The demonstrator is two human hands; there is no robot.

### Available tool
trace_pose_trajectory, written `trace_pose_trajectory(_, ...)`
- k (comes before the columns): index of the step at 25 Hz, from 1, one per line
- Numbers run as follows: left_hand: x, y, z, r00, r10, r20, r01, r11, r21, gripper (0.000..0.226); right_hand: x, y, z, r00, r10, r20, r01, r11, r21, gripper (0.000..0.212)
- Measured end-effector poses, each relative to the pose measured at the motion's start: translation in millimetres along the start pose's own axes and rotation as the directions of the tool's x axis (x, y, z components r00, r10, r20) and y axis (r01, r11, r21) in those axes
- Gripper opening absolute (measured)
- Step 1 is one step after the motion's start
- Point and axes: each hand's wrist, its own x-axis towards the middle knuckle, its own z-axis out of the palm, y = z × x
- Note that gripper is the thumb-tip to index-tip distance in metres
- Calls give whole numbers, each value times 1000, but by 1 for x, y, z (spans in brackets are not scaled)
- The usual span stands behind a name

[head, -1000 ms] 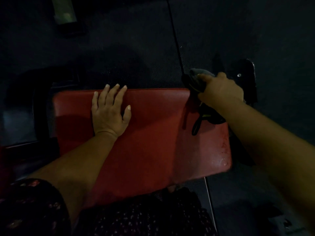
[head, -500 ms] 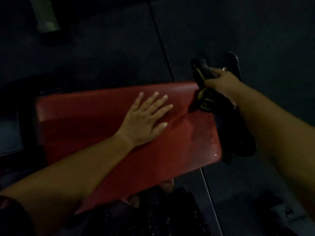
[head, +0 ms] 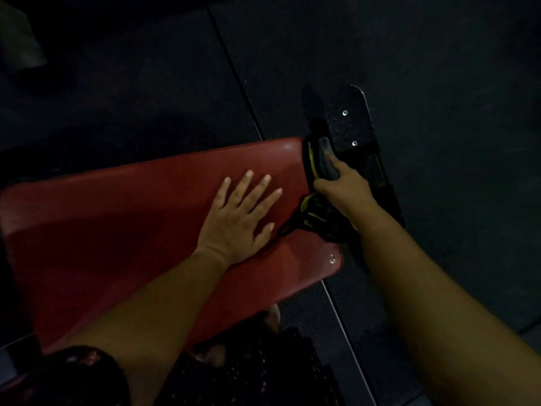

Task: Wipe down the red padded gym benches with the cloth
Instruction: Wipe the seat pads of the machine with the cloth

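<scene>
Right hand (head: 342, 186) fingers grip the cloth (head: 322, 159) at the red bench's (head: 117, 230) three-o'clock edge; left hand (head: 237, 218) lies spread. Most padding probably remains unwiped.

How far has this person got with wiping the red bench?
Done: nothing can be confirmed, though a wet-looking sheen shows at the red bench pad's near right corner. In hand: the right hand grips the dark cloth against the pad's right end, while the left hand rests flat on top. Left: the broad top shows no clear wipe marks.
</scene>
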Motion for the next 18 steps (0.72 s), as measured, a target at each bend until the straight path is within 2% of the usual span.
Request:
trace_pose_trajectory(3, -1, 2, -1, 1000, 5, 21, -5, 1000, -14, 64, -25, 19, 3, 997, -80, -17, 77, 991, -112, 76)
trace_pose_trajectory(8, 2, 0, 0, 998, 1, 57, -1, 1000, 0, 64, -50, 46, 18, 997, -30, -70, 15, 979, -202, 81)
trace_pose_trajectory(12, -1, -2, 2, 998, 8, 65, -9, 1000, 21, 65, -79, 64, 27, 992, -114, -50, 86, 917, -389, 83)
trace_pose_trajectory(14, 0, -1, 1, 998, 8, 60, -9, 1000, 21, 64, -80, 79, 20, 997, -40, -63, 12, 919, -395, 82)
trace_pose_trajectory(16, -1, 0, -1, 999, 28, 37, -28, 1000, -5, 59, -75, 85, 16, 991, 78, -107, -107, 946, -306, 79)
trace_pose_trajectory(18, -14, 0, -2, 995, 101, 10, -101, 995, -25, 54, -83, 83, 23, 983, 123, -135, -151, 963, -225, 78)
